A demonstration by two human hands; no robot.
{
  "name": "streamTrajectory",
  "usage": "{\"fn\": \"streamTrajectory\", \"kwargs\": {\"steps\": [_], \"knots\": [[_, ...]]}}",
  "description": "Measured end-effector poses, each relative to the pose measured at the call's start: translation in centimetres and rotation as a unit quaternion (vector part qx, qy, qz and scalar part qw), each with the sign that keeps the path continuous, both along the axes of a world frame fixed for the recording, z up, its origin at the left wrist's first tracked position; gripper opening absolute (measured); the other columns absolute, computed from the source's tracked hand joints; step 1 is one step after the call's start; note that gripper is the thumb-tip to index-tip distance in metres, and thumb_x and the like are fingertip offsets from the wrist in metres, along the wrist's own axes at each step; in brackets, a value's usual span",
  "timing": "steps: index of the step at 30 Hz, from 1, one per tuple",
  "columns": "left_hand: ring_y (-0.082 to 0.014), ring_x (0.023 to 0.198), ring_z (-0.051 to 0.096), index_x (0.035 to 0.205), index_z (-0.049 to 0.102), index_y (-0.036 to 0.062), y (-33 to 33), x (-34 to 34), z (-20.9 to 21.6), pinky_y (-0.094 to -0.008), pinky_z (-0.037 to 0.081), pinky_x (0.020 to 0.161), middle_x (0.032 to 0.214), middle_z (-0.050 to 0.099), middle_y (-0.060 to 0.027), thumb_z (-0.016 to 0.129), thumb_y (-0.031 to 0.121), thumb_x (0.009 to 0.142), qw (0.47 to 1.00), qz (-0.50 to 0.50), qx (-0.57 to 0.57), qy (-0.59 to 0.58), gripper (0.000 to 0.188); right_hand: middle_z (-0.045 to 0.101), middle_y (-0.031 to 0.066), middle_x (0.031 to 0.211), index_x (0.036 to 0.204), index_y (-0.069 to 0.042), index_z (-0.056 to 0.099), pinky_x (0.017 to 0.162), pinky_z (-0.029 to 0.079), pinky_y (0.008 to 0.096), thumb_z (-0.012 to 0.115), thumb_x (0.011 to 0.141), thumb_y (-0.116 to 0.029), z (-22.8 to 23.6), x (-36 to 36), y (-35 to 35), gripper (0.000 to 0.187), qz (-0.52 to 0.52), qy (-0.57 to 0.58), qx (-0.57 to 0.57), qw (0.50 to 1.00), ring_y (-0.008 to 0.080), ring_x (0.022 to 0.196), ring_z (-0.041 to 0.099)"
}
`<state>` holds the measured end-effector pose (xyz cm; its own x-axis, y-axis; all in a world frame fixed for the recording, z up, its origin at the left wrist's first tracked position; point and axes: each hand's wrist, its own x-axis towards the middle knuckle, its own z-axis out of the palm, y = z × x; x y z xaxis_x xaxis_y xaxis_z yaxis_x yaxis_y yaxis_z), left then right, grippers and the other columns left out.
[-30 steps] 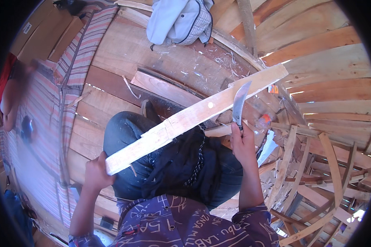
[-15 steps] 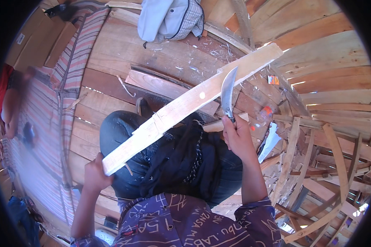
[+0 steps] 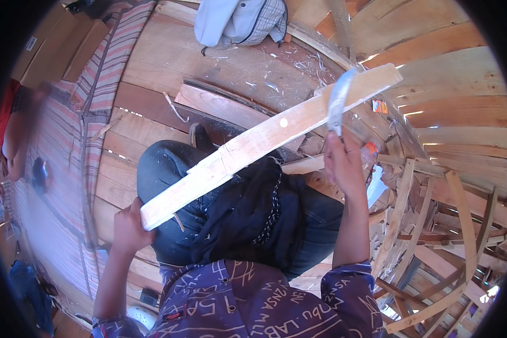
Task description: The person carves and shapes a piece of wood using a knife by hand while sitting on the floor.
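A long pale wooden plank [image 3: 259,138] slants across my lap, from my left knee up toward the far right. My left hand [image 3: 133,228] is closed round its near left end. Close to the far end, my right hand [image 3: 343,160] grips a curved knife [image 3: 338,101] by its dark handle. The blade points away from me and overlaps the plank's edge; whether it touches the wood cannot be told. A stepped notch [image 3: 224,156] and a splinter show on the left part of the plank.
A grey backpack [image 3: 239,22] lies at the far side. Boards [image 3: 225,107] and shavings cover the floor beyond my legs. Curved wooden frames [image 3: 462,208] stand at the right. On the left are a striped mat [image 3: 67,197], cardboard boxes [image 3: 56,45] and another person's arm [image 3: 16,152].
My right hand and the knife have moved right and a little farther out, toward the plank's far end. The plank's far end has shifted slightly right; my left hand keeps its hold.
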<state>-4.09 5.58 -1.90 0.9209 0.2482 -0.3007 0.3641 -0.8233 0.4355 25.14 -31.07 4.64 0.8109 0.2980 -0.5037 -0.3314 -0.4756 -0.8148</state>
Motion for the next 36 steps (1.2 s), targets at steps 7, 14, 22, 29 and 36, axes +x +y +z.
{"fn": "streamTrajectory", "kwargs": {"steps": [7, 14, 22, 29, 36], "knots": [[-0.0417, 0.064, 0.062, 0.086, 0.05, 0.002, 0.2, 0.4, -0.2, -0.0469, 0.051, 0.06, 0.067, 0.06, -0.0204, 0.067, 0.011, 0.056, 1.0, -0.014, -0.001, -0.004, 0.036, 0.06, 0.0015, 0.064, 0.103, 0.002, 0.065, 0.054, 0.041, 0.0285, 0.06, 0.096, -0.026, -1.9, -5.5, 2.9, 0.029, 0.126, -0.099, -0.072, 0.984, 0.0073, 0.058, 0.052], [-0.0414, 0.064, 0.061, 0.085, 0.05, 0.0017, -0.5, 0.3, 0.2, -0.0467, 0.051, 0.059, 0.068, 0.059, -0.0204, 0.066, 0.011, 0.055, 1.0, -0.002, 0.012, -0.007, 0.036, 0.057, 0.0061, 0.053, 0.092, 0.002, 0.062, 0.051, 0.043, 0.0304, 0.064, 0.094, -0.028, -3.3, -5.5, 3.9, 0.03, 0.051, -0.199, -0.109, 0.973, 0.0139, 0.048, 0.055], [-0.0458, 0.063, 0.057, 0.083, 0.049, -0.0013, -0.6, 0.0, -0.7, -0.0482, 0.048, 0.06, 0.064, 0.055, -0.0237, 0.06, 0.01, 0.057, 0.998, 0.005, -0.013, -0.058, 0.03, 0.06, 0.0113, 0.058, 0.092, 0.003, 0.064, 0.054, 0.045, 0.033, 0.066, 0.091, -0.02, -2.9, -3.4, 1.8, 0.023, -0.044, -0.15, -0.079, 0.984, 0.0156, 0.054, 0.06], [-0.0468, 0.064, 0.057, 0.084, 0.05, -0.0022, -0.2, 0.1, -0.5, -0.0472, 0.048, 0.061, 0.065, 0.055, -0.0249, 0.059, 0.009, 0.057, 0.999, -0.004, -0.007, -0.044, 0.031, 0.065, 0.0147, 0.072, 0.094, 0.004, 0.065, 0.065, 0.048, 0.0331, 0.064, 0.091, -0.015, -4.2, -5.4, 3.4, 0.02, -0.03, -0.205, -0.102, 0.973, 0.0165, 0.065, 0.06], [-0.0435, 0.067, 0.061, 0.086, 0.051, 0.0006, -1.0, 0.3, -0.1, -0.0486, 0.051, 0.062, 0.07, 0.06, -0.0227, 0.064, 0.009, 0.056, 0.999, 0.017, -0.002, -0.039, 0.033, 0.051, 0.0043, 0.057, 0.089, 0.004, 0.064, 0.054, 0.041, 0.0303, 0.063, 0.093, -0.017, 0.2, -2.9, 3.8, 0.021, -0.047, -0.159, -0.112, 0.98, 0.008, 0.058, 0.05]]}}
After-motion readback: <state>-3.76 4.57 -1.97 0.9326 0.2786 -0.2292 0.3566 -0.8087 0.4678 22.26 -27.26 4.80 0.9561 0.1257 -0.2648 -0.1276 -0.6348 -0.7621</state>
